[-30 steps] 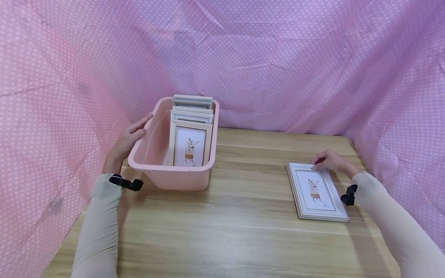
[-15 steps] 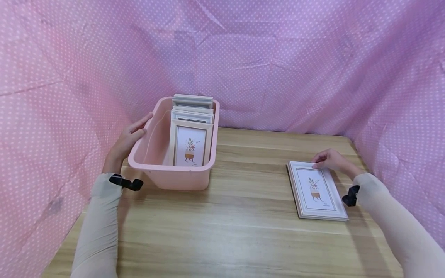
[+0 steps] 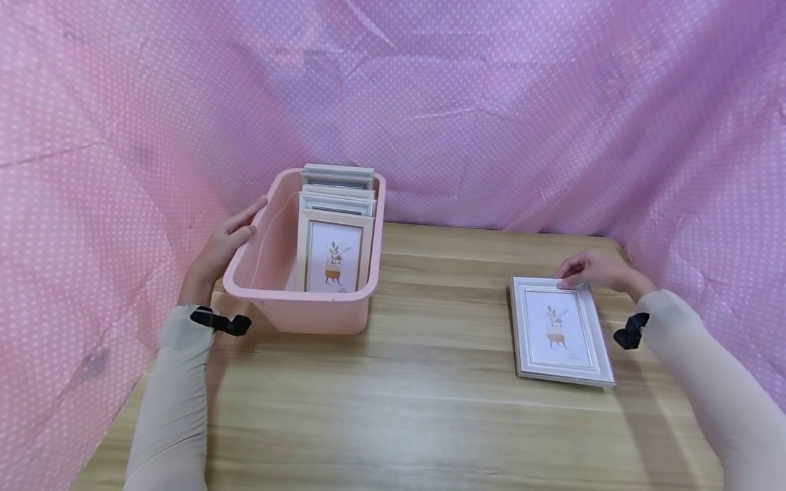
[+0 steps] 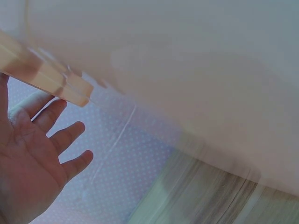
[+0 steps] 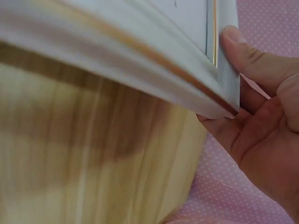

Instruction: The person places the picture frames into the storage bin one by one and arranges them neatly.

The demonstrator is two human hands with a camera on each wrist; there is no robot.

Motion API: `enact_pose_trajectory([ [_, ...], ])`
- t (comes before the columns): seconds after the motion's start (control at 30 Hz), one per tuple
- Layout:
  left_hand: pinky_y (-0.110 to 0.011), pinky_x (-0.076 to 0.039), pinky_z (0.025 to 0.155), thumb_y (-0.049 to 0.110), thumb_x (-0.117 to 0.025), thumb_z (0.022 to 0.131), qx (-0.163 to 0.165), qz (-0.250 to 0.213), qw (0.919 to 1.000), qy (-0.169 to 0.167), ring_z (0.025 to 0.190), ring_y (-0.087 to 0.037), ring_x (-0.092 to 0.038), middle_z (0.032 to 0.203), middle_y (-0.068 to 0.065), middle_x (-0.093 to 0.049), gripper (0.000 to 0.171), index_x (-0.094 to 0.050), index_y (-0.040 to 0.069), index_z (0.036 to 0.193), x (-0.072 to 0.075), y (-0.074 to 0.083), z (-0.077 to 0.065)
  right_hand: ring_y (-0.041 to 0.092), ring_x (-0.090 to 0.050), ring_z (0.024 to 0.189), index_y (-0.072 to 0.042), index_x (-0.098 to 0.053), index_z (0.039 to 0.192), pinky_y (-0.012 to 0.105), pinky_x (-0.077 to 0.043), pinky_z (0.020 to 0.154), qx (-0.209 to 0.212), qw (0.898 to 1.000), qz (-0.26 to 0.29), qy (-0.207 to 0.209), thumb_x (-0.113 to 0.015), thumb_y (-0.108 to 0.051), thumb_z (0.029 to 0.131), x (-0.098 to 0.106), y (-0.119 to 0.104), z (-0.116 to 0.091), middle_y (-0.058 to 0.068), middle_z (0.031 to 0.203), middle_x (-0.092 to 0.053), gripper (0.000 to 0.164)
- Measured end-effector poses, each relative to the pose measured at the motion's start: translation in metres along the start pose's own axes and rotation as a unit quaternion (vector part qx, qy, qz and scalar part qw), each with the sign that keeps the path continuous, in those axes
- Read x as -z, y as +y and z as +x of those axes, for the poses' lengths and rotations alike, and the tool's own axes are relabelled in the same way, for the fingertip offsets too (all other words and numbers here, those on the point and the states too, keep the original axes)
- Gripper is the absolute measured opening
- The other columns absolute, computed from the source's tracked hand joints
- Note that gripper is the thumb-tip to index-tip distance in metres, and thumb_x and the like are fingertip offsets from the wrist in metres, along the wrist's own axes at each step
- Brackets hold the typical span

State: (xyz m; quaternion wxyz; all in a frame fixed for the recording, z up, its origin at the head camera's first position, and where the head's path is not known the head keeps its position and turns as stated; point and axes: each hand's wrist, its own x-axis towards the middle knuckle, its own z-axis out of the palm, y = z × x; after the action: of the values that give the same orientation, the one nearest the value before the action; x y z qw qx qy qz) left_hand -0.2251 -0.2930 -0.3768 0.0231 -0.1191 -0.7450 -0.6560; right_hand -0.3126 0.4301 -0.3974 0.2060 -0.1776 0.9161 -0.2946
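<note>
My right hand (image 3: 595,270) pinches the far edge of a white picture frame (image 3: 522,327) at the right of the table. The thumb lies on its front face and the other fingers are underneath, as the right wrist view shows. That far edge is raised off the wood, so the frame tilts toward me. On the left, my left hand (image 3: 219,254) touches the side rim of a pink plastic bin (image 3: 307,315). Its fingers are spread and nearly straight beneath the rim in the left wrist view; the thumb is hidden there. Several similar picture frames (image 3: 334,217) stand upright inside the bin.
Everything rests on a wood-grain table (image 3: 430,409). Pink polka-dot cloth (image 3: 460,116) hangs behind it and along both sides. Bare tabletop lies between the bin and the white frame. The bin's left half holds no frames.
The white frame's far edge has risen and tilted up, with my right hand moving slightly right and upward. My left hand and the bin stay nearly the same.
</note>
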Motion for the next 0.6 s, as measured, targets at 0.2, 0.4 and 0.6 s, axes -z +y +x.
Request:
enact_pose_trajectory([
  [0.2,-0.010,-0.047,0.095,0.007,-0.045,0.106,0.004,0.006,1.0000,0.002,0.129,0.001,-0.048,0.169,-0.010,-0.026,0.053,-0.037,0.013,0.158,0.000,0.001,0.000,0.002,-0.065,0.082,0.006,-0.073,0.106,0.019,-0.052,0.076,-0.008,1.000,0.013,-0.027,-0.078,-0.010,0.088,0.013,-0.011,0.000,0.012,0.097,-0.076,0.024],
  [0.4,-0.010,-0.049,0.092,0.007,-0.046,0.105,0.002,0.002,0.9999,0.010,0.126,0.001,-0.049,0.169,-0.010,-0.027,0.053,-0.038,0.012,0.158,0.001,0.002,0.000,0.003,-0.067,0.087,0.006,-0.071,0.113,0.019,-0.053,0.079,-0.012,0.998,0.008,-0.059,-0.077,-0.011,0.089,0.023,-0.027,0.003,0.015,0.104,-0.076,0.030],
  [0.6,-0.010,-0.047,0.093,0.007,-0.045,0.105,0.009,0.013,0.9999,0.006,0.131,-0.001,-0.046,0.170,-0.007,-0.024,0.054,-0.036,0.013,0.158,0.001,0.001,0.001,0.003,-0.067,0.090,0.003,-0.071,0.117,0.019,-0.052,0.081,-0.015,0.995,-0.019,-0.094,-0.077,-0.013,0.089,0.032,-0.041,0.003,0.014,0.107,-0.076,0.033],
])
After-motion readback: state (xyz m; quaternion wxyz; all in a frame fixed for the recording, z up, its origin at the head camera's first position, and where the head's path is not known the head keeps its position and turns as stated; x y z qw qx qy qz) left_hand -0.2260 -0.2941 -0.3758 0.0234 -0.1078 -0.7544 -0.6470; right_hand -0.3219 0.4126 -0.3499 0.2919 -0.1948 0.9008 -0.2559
